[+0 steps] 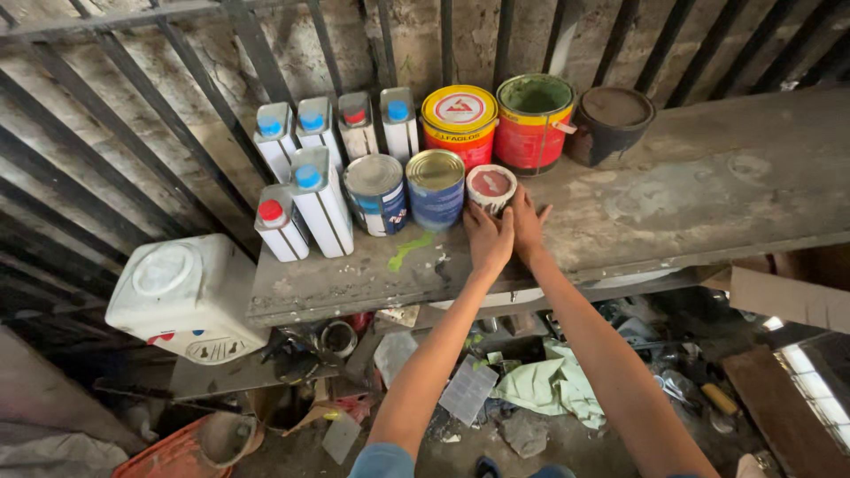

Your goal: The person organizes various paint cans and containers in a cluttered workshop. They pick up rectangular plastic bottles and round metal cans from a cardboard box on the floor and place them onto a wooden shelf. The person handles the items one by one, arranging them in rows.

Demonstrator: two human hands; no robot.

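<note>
Both my hands reach up to a small white can with a reddish lid (490, 185) standing on a grey concrete shelf (708, 190). My left hand (487, 237) cups its near left side. My right hand (529, 223) wraps its right side, fingers touching it. The can stands just right of a blue tin with a gold lid (435, 187) and a blue tin with a grey lid (375, 192).
Several white rectangular tins with blue or red caps (305, 181) stand at the left. Behind are a red-and-yellow paint can (459, 121), an open green-stained can (534, 119) and a dark can (612, 122). A white dispenser top (188, 296) and rubbish (549, 385) lie below. Iron bars run behind.
</note>
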